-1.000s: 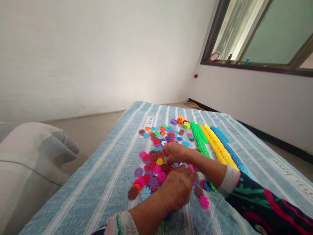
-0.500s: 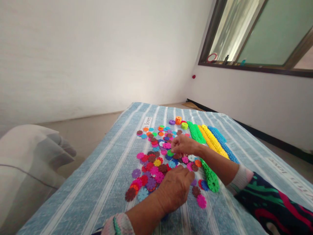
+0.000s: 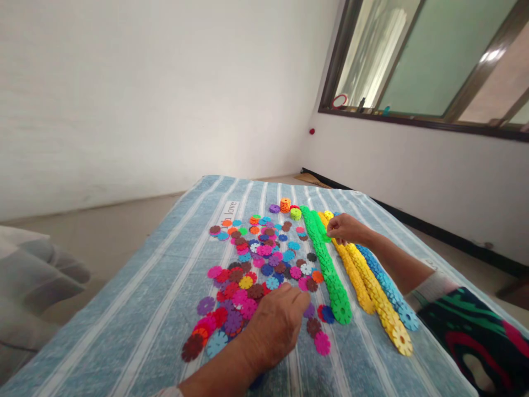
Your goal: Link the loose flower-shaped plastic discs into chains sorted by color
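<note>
Loose discs (image 3: 239, 299), right hand (image 3: 346, 229) moved from them to green rows (image 3: 328, 267)

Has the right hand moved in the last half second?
Yes, rightward: the right hand was left of the long green row, over loose discs; now it is to that row's right.

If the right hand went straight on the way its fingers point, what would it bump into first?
Most likely the shorter green row of discs. The right hand points leftward, with that row just ahead. Whether it hovers above the discs or already touches them is unclear from this one view.
</note>
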Motion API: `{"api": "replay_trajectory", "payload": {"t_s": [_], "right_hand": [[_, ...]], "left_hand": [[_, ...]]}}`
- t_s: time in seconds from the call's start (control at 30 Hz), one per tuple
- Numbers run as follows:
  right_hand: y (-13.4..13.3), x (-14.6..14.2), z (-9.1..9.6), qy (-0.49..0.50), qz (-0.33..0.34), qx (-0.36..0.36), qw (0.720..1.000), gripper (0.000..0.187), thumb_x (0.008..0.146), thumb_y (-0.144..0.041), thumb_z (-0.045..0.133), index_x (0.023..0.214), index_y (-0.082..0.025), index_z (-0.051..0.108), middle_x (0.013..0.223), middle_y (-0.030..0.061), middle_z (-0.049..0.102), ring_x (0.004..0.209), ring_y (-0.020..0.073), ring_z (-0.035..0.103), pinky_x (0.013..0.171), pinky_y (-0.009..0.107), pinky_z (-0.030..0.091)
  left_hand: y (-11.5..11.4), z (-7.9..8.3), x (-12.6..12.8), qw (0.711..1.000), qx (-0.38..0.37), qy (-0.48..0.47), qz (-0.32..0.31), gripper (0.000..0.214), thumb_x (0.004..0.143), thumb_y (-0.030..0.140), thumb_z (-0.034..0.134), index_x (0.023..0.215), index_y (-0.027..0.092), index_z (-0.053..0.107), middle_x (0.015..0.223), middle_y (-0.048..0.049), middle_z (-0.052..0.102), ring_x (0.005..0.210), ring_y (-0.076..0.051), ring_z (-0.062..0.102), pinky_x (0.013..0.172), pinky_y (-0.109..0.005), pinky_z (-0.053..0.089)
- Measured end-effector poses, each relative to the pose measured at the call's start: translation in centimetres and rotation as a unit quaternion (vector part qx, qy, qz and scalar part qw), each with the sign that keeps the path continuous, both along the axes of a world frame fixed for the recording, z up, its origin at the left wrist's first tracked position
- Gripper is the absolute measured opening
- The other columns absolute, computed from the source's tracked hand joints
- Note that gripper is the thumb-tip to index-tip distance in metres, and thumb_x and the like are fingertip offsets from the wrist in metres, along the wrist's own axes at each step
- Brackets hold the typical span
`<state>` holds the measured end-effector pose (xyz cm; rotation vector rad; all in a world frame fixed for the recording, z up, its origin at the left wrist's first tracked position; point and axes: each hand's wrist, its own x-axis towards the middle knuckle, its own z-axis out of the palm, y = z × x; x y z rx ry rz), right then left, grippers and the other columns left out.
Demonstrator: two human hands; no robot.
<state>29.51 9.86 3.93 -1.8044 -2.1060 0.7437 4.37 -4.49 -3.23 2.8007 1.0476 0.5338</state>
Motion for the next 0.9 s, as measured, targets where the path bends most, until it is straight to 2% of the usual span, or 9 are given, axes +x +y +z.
{"api": "replay_trajectory", "payload": {"t_s": [0.2, 0.4, 0.6, 0.77, 0.9], "right_hand": [[0.6, 2.0, -1.8, -0.092, -0.03, 0.001, 0.995, 0.021, 0.094, -0.03, 0.061, 0.082, -0.013, 0.062, 0.065, -0.0042, 0.06, 0.051, 0.0085, 0.056, 0.052, 0.023, 0.05], [1.4, 1.9, -2.7, -0.141, -0.029, -0.009, 0.99, 0.02, 0.095, -0.033, 0.059, 0.098, -0.013, 0.062, 0.086, 0.0016, 0.064, 0.068, 0.0126, 0.062, 0.063, 0.028, 0.054], [2.1, 1.6, -3.5, -0.171, -0.018, -0.019, 0.985, 0.021, 0.095, -0.032, 0.059, 0.103, -0.013, 0.062, 0.093, 0.0035, 0.064, 0.074, 0.0143, 0.063, 0.066, 0.031, 0.055], [1.5, 1.4, -3.1, -0.19, -0.03, 0.044, 0.98, 0.019, 0.094, -0.031, 0.06, 0.1, -0.014, 0.063, 0.098, 0.0045, 0.064, 0.081, 0.0165, 0.063, 0.072, 0.034, 0.053], [-0.2, 0.8, -2.4, -0.189, -0.03, 0.112, 0.975, 0.011, 0.09, -0.022, 0.061, 0.094, -0.014, 0.068, 0.091, 0.0066, 0.066, 0.085, 0.0194, 0.063, 0.075, 0.031, 0.046]], "left_hand": [[0.2, -0.4, 0.0, 1.0, 0.004, -0.016, -0.005, 0.017, 0.085, 0.006, 0.043, 0.09, 0.017, 0.055, 0.086, -0.0048, 0.062, 0.08, -0.02, 0.054, 0.074, -0.032, 0.048], [0.3, -0.7, -0.1, 0.999, 0.01, -0.031, -0.006, 0.016, 0.087, 0.008, 0.041, 0.089, 0.017, 0.054, 0.087, -0.0052, 0.062, 0.08, -0.019, 0.053, 0.073, -0.032, 0.047], [0.1, -0.4, 0.0, 1.0, 0.009, -0.029, -0.002, 0.016, 0.087, 0.007, 0.041, 0.086, 0.018, 0.052, 0.083, -0.0042, 0.06, 0.077, -0.019, 0.053, 0.072, -0.031, 0.046], [0.1, -0.4, -0.1, 1.0, 0.007, -0.024, -0.003, 0.015, 0.085, 0.007, 0.043, 0.088, 0.018, 0.053, 0.084, -0.0044, 0.06, 0.079, -0.019, 0.053, 0.071, -0.031, 0.046], [0.0, -0.3, -0.1, 1.0, 0.008, -0.018, -0.008, 0.015, 0.084, 0.006, 0.044, 0.088, 0.018, 0.053, 0.085, -0.0045, 0.06, 0.08, -0.019, 0.053, 0.072, -0.031, 0.046]]}}
